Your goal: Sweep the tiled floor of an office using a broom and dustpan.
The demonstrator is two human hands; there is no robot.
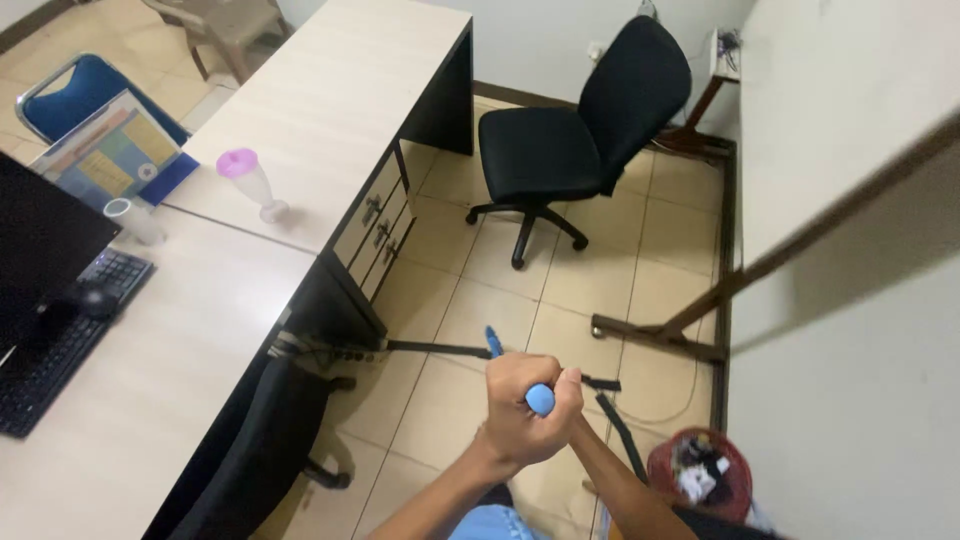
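- Both hands are stacked on the blue handle (540, 399) of what looks like a mop or broom. The left hand (520, 410) is clamped round it near the top; the right hand (568, 392) sits mostly behind, so can't tell how tight it grips.
- The handle runs down toward the tiled floor (600, 270), with the working end hidden.
- A black cord (440, 348) lies right across the floor by the pole and could easily snag.
- The red bin (698, 470) sits just beside the person, so a back-swing could tip it.
- The office chair (570, 140) on wheels might get bumped and roll.
- The bench (180, 330) drawers are near too.
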